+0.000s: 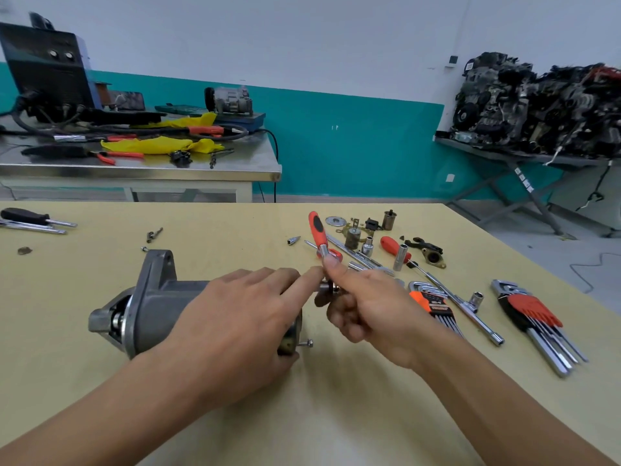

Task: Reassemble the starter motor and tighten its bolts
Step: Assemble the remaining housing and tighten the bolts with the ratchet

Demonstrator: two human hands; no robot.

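The motor (158,304) lies on its side on the yellow table (235,230), near my edge and left of centre, with its nose housing to the left and its end cap to the right. My left hand (235,317) is laid over the rear of the body, fingers across the top and the thumb tucked under the end cap, so it holds the motor. Its index finger (302,277) reaches out straight to the right and touches my right hand. My right hand (366,307) is closed around the head of the ratchet (317,232), its thumb (332,267) pressed up against the neck. The red handle points up and away from me. A socket (325,286) pokes out left from that fist, just beside the top of the end cap; I cannot tell whether it sits on a bolt there. At the bottom of the cap one bolt (305,344) sticks out to the right, not driven home. To the right lie two sets of hex keys (534,314), a T-bar wrench (470,311), a red screwdriver (391,245), loose sockets and small motor parts. A black screwdriver (25,216) lies at the far left edge. Behind stands a steel bench (168,169) with yellow cloth and cables.
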